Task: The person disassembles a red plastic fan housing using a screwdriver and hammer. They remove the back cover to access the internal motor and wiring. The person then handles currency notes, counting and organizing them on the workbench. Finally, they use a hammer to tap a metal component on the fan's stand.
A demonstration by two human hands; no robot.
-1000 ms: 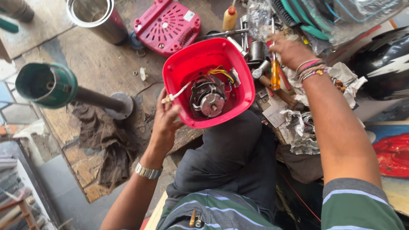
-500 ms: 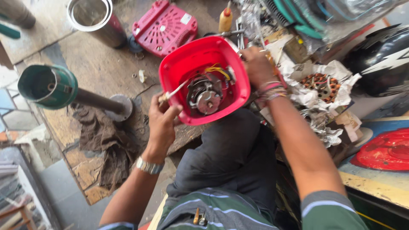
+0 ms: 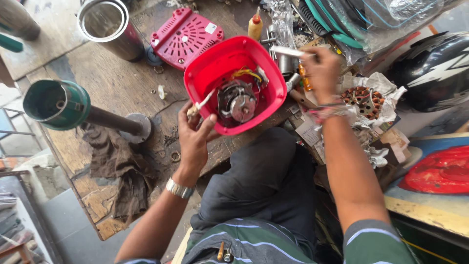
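Two hands at work on an upturned red appliance shell

Head camera, looking down over a cluttered wooden workbench (image 3: 112, 88).

At the bench edge, above the person's lap, sits a red plastic shell (image 3: 234, 90), squarish with rounded corners. Its open side faces up toward the camera, and it tilts slightly toward the upper right. Inside lies a small electric motor (image 3: 238, 101) with a round metal hub, plus yellow and white wires near the upper rim.

The left hand (image 3: 195, 137) grips the shell's lower left rim, fingers curled around it, thumb up, with a pale cord end between the fingertips. A metal watch (image 3: 179, 188) circles that wrist.

The right hand (image 3: 320, 71), just right of the shell, is closed around a thin white stick-like tool (image 3: 288, 51) whose long axis runs left and slightly up. Bracelets sit on the wrist.

Beyond the shell lies a red slotted cover (image 3: 185, 36) with a small white label near its upper right corner. A shiny steel jar (image 3: 105, 22) stands open at upper left; its contents cannot be made out. A small yellow bottle (image 3: 255, 27) with a red tip stands upright behind the shell. A green tube (image 3: 56, 103) lies on the left, open end facing the camera.
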